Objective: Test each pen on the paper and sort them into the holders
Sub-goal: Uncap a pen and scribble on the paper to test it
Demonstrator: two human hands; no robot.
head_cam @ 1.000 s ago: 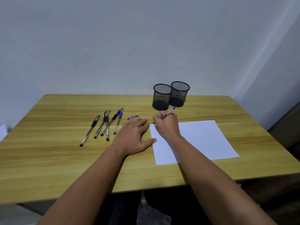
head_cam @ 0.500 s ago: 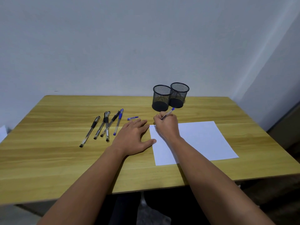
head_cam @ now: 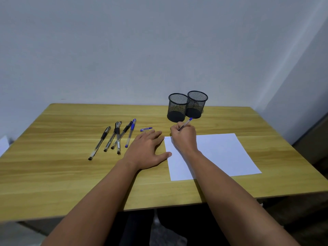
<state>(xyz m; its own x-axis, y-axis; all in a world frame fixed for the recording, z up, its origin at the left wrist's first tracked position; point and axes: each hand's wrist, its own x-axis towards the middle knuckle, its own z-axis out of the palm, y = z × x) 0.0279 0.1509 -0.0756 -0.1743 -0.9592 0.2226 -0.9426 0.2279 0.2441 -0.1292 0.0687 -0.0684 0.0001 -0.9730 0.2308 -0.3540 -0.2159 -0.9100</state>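
Right hand: right hand (head_cam: 184,137) has its fingers curled round a clear-barrelled pen with a blue end (head_cam: 185,123); the hand rests on the far left corner of the paper, and the pen's blue end points up and away toward the holders. The pen tip is hidden behind the fingers.
Left hand: left hand (head_cam: 147,150) lies flat, palm down, fingers straight and slightly spread, holding nothing; its thumb tip touches the left edge of the paper.
Paper: white rectangular sheet of paper (head_cam: 220,153) lies flat on the tabletop, near the front right; a short faint blue scribble (head_cam: 167,138) shows at its far left corner, just beside the right hand.
Holders: two black wire-mesh cylindrical pen holders (head_cam: 178,107) stand upright, side by side and touching, beyond the paper; no pens are visible inside them.
Loose pens: group of five clear-barrelled pens (head_cam: 117,137) lies to the left of the left hand, some crossing each other; four have black parts, one has blue.
Cap: small blue pen cap (head_cam: 146,129) lies alone between the pen group and the holders, just beyond the left fingertips.
Support: light wooden tabletop (head_cam: 62,174) carries all items.
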